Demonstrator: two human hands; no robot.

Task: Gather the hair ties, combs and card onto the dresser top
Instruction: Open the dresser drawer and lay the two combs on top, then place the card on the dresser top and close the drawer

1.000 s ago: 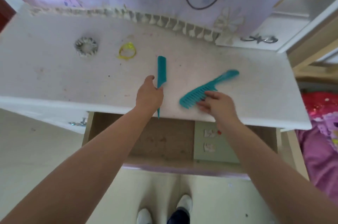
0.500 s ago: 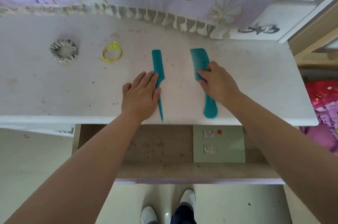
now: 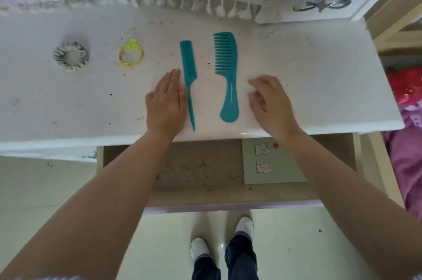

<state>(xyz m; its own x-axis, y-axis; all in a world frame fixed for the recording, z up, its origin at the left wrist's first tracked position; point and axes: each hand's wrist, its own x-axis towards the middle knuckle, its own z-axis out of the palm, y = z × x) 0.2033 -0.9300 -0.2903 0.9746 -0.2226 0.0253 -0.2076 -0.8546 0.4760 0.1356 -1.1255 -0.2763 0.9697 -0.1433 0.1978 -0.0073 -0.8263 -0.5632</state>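
Combs lie side by side on the white desk (image 3: 319,69), both teal and both with the handle toward the person. One is a thin tail comb (image 3: 188,74), the other a wide-tooth comb (image 3: 227,74) to its right, a little apart from it. Left of them are a yellow hair tie (image 3: 130,54) and, further left, a grey-white scrunchie (image 3: 70,56). The left hand (image 3: 165,102) lies flat on the desk, fingers together, its edge just beside the tail comb; it holds nothing. The right hand (image 3: 270,101) is to the right of the wide-tooth comb, not touching it, with fingers loosely curled and spread, and it is empty too. Below the desk edge a drawer (image 3: 182,165) is pulled out. A pale green card (image 3: 280,165) with two small stickers rests in its right part, partly behind the right forearm.
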